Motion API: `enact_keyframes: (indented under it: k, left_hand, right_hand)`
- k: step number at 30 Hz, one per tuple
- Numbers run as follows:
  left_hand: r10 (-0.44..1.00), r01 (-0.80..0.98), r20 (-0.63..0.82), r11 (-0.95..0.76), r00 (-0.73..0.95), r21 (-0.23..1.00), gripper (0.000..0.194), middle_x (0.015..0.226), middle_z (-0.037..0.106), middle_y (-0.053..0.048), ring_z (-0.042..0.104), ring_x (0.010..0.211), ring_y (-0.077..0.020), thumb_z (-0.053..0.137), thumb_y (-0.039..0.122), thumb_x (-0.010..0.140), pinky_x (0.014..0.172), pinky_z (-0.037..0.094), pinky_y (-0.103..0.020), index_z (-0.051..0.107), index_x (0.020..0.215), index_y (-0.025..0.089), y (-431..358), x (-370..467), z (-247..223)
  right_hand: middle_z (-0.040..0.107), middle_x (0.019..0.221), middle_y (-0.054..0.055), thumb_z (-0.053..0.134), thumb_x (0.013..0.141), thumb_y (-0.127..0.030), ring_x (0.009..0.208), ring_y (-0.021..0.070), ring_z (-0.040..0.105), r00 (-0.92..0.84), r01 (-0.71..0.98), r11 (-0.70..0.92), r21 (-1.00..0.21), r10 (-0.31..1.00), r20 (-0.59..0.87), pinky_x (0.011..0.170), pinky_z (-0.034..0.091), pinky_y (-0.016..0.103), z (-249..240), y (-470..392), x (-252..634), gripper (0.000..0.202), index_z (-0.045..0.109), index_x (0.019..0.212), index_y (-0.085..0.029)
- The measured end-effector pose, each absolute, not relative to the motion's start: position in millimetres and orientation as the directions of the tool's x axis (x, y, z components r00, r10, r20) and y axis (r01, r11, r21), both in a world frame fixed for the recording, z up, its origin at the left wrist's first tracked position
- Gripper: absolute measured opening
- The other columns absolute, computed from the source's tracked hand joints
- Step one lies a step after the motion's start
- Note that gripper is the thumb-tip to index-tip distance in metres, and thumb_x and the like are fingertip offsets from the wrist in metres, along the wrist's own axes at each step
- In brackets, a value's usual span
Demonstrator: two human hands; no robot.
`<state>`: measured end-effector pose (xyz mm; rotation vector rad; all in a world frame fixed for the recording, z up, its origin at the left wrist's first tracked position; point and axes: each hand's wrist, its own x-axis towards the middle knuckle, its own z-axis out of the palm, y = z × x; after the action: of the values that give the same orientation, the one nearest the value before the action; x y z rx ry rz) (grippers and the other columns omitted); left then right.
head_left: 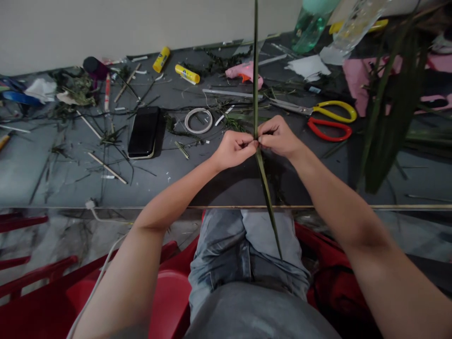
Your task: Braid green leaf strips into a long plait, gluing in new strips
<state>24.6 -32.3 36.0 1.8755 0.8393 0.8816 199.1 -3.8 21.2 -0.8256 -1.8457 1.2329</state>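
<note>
A long, narrow green leaf is being held upright over the front part of the counter, its smooth blade tapering to a point below the counter's edge, in front of the grey denim trousers. It is being pinched near its middle by both hands, the left hand and the right hand being brought almost together, fingertips closed on the blade.

Just beside the right hand, scissors with metal blades and looped handles, one yellow and one red, are being supported by the dark, smooth counter. Behind the hands, a pink glue gun is being partly crossed by the leaf in view. To the left, a flat ring of pale tape is being seen near a glossy black phone with rounded corners. Farther back, two yellow cylindrical tubes are being left lying among thin wooden sticks and shredded, stringy green scraps.

Toward the right, crumpled white paper is being seen near a translucent green bottle, and broad, dark leaves, somewhat blurred, are being shown above the counter's right side.
</note>
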Motion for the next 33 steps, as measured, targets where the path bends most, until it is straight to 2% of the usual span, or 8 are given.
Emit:
enact_keyframes:
  k: [5, 10, 13, 16, 18, 23, 28, 33]
  left_hand:
    - [0.817, 0.142, 0.242, -0.364, 0.524, 0.921, 0.048, 0.047, 0.033, 0.004, 0.027, 0.047, -0.0077, 0.054, 0.037, 0.089, 0.052, 0.021, -0.029, 0.036, 0.047, 0.022, -32, 25, 32]
    - [0.82, 0.388, 0.236, -0.474, 0.522, 0.79, 0.038, 0.05, 0.045, 0.003, 0.036, 0.05, -0.0089, 0.058, 0.033, 0.089, 0.057, 0.028, -0.029, 0.055, 0.053, 0.02, -1, 2, 34]
    - [0.909, 0.673, 0.417, -0.313, 0.007, 0.67, 0.019, 0.059, 0.058, 0.002, 0.044, 0.059, -0.0108, 0.073, 0.024, 0.08, 0.064, 0.033, -0.031, 0.065, 0.064, 0.02, 30, -44, 44]
    - [0.828, 0.712, 0.45, -0.09, -0.336, 0.697, 0.016, 0.061, 0.062, 0.004, 0.049, 0.064, -0.0107, 0.082, 0.015, 0.069, 0.072, 0.039, -0.032, 0.067, 0.065, 0.019, 50, -81, 51]
    - [0.871, 0.6, 0.423, -0.204, -0.25, 0.773, 0.013, 0.063, 0.064, 0.003, 0.05, 0.063, -0.0109, 0.077, 0.024, 0.077, 0.068, 0.042, -0.03, 0.068, 0.069, 0.021, 49, -80, 50]
    - [0.888, 0.342, 0.193, -0.35, 0.417, 0.872, 0.037, 0.056, 0.053, 0.002, 0.043, 0.053, -0.0103, 0.058, 0.038, 0.094, 0.056, 0.033, -0.028, 0.058, 0.061, 0.021, 14, -8, 40]
    - [0.837, 0.394, 0.16, -0.405, 0.523, 0.825, 0.042, 0.053, 0.038, 0.005, 0.035, 0.054, -0.0106, 0.058, 0.018, 0.093, 0.059, 0.027, -0.028, 0.041, 0.055, 0.02, 2, 21, 37]
    - [0.763, 0.467, 0.223, -0.569, 0.607, 0.677, 0.041, 0.049, 0.034, 0.006, 0.031, 0.047, -0.0097, 0.057, 0.021, 0.093, 0.056, 0.022, -0.029, 0.041, 0.055, 0.02, 9, 7, 26]
  right_hand:
    - [0.032, 0.041, -0.005, 0.058, 0.067, -0.037, 0.038, 0.0062, 0.028, -0.469, -0.088, 0.166, -0.982, 0.863, 0.188, 0.04, 0.026, 0.023, 14, -11, 185, 0.029, 0.043, 0.048, -0.022]
    - [0.03, 0.049, -0.003, 0.056, 0.066, -0.033, 0.049, 0.0081, 0.026, -0.324, 0.167, 0.309, -0.936, 0.914, 0.244, 0.046, 0.026, 0.025, 4, 2, 194, 0.027, 0.039, 0.048, -0.022]
    - [0.027, 0.051, -0.002, 0.057, 0.069, -0.031, 0.053, 0.0102, 0.025, -0.245, 0.324, 0.364, -0.873, 0.924, 0.294, 0.049, 0.029, 0.028, -1, 10, 202, 0.029, 0.037, 0.049, -0.022]
    - [0.026, 0.051, -0.001, 0.055, 0.068, -0.03, 0.052, 0.0102, 0.025, -0.22, 0.325, 0.368, -0.871, 0.925, 0.309, 0.05, 0.023, 0.028, -2, 11, 200, 0.027, 0.037, 0.049, -0.022]
    - [0.026, 0.051, -0.002, 0.053, 0.066, -0.027, 0.051, 0.0091, 0.025, -0.222, 0.324, 0.369, -0.871, 0.925, 0.309, 0.051, 0.02, 0.028, 0, 7, 196, 0.024, 0.038, 0.049, -0.021]
    - [0.03, 0.051, -0.004, 0.054, 0.068, -0.025, 0.051, 0.0083, 0.028, -0.327, 0.402, 0.419, -0.814, 0.896, 0.3, 0.054, 0.023, 0.027, 9, 0, 196, 0.019, 0.045, 0.053, -0.019]
    - [0.031, 0.052, -0.004, 0.053, 0.073, -0.03, 0.053, 0.0089, 0.03, -0.392, 0.426, 0.463, -0.777, 0.869, 0.302, 0.056, 0.024, 0.028, 13, -3, 201, 0.023, 0.046, 0.054, -0.018]
    - [0.032, 0.053, -0.003, 0.052, 0.073, -0.033, 0.054, 0.009, 0.03, -0.345, 0.445, 0.445, -0.777, 0.886, 0.31, 0.056, 0.023, 0.029, 14, -4, 197, 0.026, 0.042, 0.053, -0.019]
